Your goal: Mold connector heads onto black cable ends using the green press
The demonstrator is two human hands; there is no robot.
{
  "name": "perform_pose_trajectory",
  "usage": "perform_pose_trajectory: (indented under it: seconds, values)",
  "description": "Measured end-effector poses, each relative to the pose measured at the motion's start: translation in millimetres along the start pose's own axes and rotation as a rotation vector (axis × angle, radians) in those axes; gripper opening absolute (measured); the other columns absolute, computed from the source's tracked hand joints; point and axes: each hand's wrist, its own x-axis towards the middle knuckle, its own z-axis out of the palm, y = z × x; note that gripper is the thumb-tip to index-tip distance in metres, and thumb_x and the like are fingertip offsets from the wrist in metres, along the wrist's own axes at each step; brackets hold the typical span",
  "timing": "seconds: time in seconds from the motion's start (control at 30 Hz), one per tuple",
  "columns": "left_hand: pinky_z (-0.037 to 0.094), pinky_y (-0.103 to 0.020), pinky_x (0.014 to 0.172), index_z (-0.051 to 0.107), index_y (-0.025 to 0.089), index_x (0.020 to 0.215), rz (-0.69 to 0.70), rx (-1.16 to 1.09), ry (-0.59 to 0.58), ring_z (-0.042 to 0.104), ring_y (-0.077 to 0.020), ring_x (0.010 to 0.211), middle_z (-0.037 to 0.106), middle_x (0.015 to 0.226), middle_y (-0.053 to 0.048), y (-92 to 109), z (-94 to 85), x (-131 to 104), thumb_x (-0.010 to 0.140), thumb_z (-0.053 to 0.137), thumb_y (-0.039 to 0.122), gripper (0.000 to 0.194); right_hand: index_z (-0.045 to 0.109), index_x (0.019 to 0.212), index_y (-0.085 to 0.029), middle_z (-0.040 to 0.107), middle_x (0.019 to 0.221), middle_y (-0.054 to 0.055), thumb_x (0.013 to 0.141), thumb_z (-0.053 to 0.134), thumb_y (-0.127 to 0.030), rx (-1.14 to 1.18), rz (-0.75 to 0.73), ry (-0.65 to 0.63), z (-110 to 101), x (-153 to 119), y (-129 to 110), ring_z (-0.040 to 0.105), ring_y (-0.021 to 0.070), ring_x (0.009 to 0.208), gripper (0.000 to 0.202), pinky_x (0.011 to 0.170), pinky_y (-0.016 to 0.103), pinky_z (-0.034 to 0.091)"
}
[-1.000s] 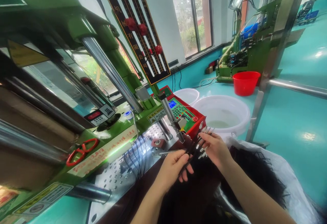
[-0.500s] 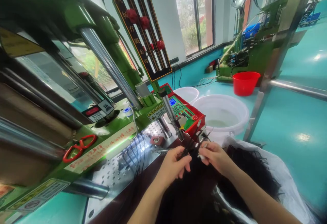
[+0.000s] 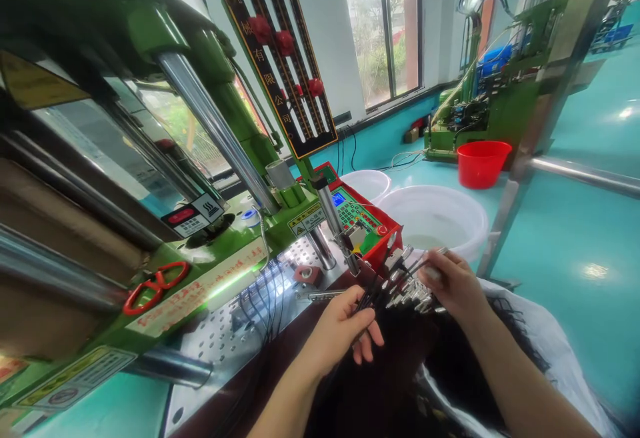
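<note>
My left hand (image 3: 345, 323) is closed around a bundle of thin black cables (image 3: 367, 295), low in the middle of the view. To its right, my right hand (image 3: 456, 285) pinches a dark cable end, its tip partly hidden by the fingers. Between the hands lies a cluster of silver metal connectors (image 3: 413, 295) on black cables. Below them, a dark surface and a dark mass blend together, so the cables' far ends are hidden.
Left stands a green press (image 3: 220, 241) with red-handled scissors (image 3: 156, 288) on its ledge. A red control box (image 3: 363, 215) sits ahead. Beyond are a white tub (image 3: 435, 218) and red bucket (image 3: 484, 165). At right, a white bag (image 3: 543, 331) holds black strands.
My right hand has moved right and slightly up, away from my left. The silver connectors between the hands now show clearly. My left hand has barely shifted.
</note>
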Motion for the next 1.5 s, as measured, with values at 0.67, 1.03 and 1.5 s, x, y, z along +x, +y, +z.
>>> perform_pose_trajectory:
  seconds: [0.67, 1.03, 1.5]
  values:
    - [0.016, -0.015, 0.027, 0.044, 0.020, 0.084, -0.005, -0.493, 0.390, 0.028, -0.0039, 0.023, 0.044, 0.032, 0.007, -111, 88.0, -25, 0.058, 0.055, 0.067, 0.055, 0.058, 0.107, -0.023, 0.063, 0.091, 0.005, 0.071, 0.065, -0.023, -0.123, 0.480, -0.580, 4, -31, 45, 0.059, 0.0180, 0.080, 0.037, 0.078, 0.034, 0.041]
    - [0.038, -0.022, 0.039, 0.046, 0.018, 0.104, 0.042, -0.757, 0.294, 0.054, -0.0134, 0.041, 0.063, 0.060, -0.004, -125, 68.7, -60, 0.060, 0.065, 0.051, 0.059, 0.067, 0.091, -0.016, 0.066, 0.087, 0.008, 0.080, 0.054, -0.035, -0.521, 0.682, -1.069, 58, -66, 54, 0.060, 0.0229, 0.087, 0.026, 0.078, 0.034, 0.044]
    - [0.022, -0.017, 0.029, 0.049, 0.012, 0.069, 0.174, -0.664, 0.496, 0.040, -0.0043, 0.028, 0.053, 0.051, 0.001, -104, 49.0, -49, 0.077, 0.050, 0.045, 0.034, 0.047, 0.124, -0.013, 0.050, 0.124, 0.011, 0.088, 0.038, -0.029, -1.156, 0.192, -1.553, 123, -33, 45, 0.047, 0.0208, 0.111, 0.041, 0.094, 0.033, 0.035]
